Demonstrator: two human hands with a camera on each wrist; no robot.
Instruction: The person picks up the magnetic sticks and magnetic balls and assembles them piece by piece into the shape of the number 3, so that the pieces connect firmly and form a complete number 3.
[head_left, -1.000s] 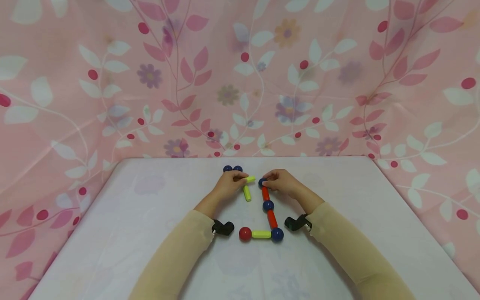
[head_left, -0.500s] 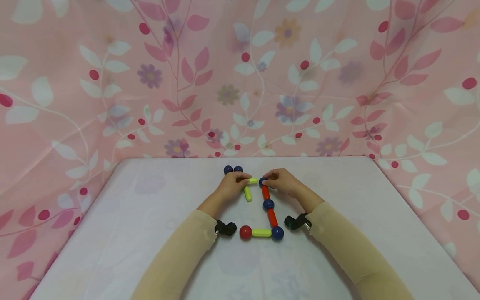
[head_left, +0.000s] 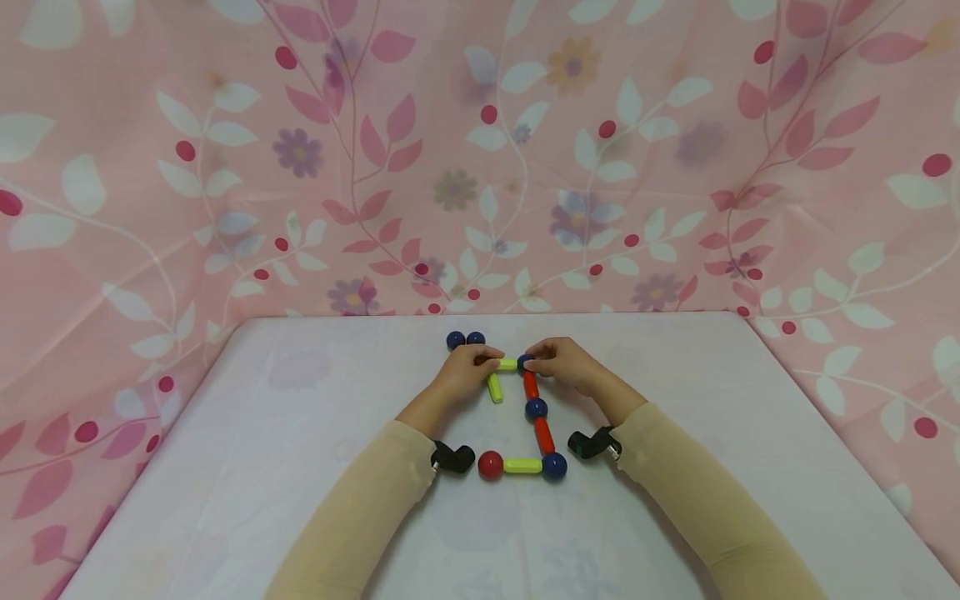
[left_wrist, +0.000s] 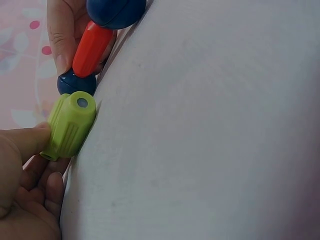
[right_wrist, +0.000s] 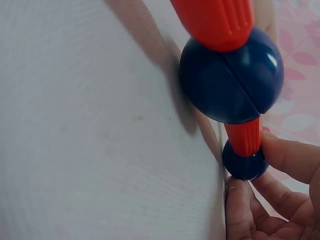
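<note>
My left hand (head_left: 457, 373) pinches a yellow-green magnetic rod (head_left: 507, 364), whose free end meets the blue ball (left_wrist: 75, 84) at the far end of a chain. That ball is held between the thumb and fingers of my right hand (head_left: 567, 365). From it the chain runs toward me through a red rod (head_left: 531, 385), a second blue ball (head_left: 536, 408), another red rod (head_left: 544, 435) and a near blue ball (head_left: 554, 467). There it turns left along a yellow-green rod (head_left: 522, 465) to a red ball (head_left: 491, 465). Beneath my left hand another yellow-green rod (head_left: 495, 388) lies partly hidden.
Two loose blue balls (head_left: 466, 340) sit side by side behind my left hand. A white cloth covers the table (head_left: 247, 400), and a pink floral curtain (head_left: 465, 167) hangs beyond its far edge.
My left hand has moved slightly right with the yellow-green rod, closing the gap between it and the far blue ball. My right hand has stayed at that ball.
</note>
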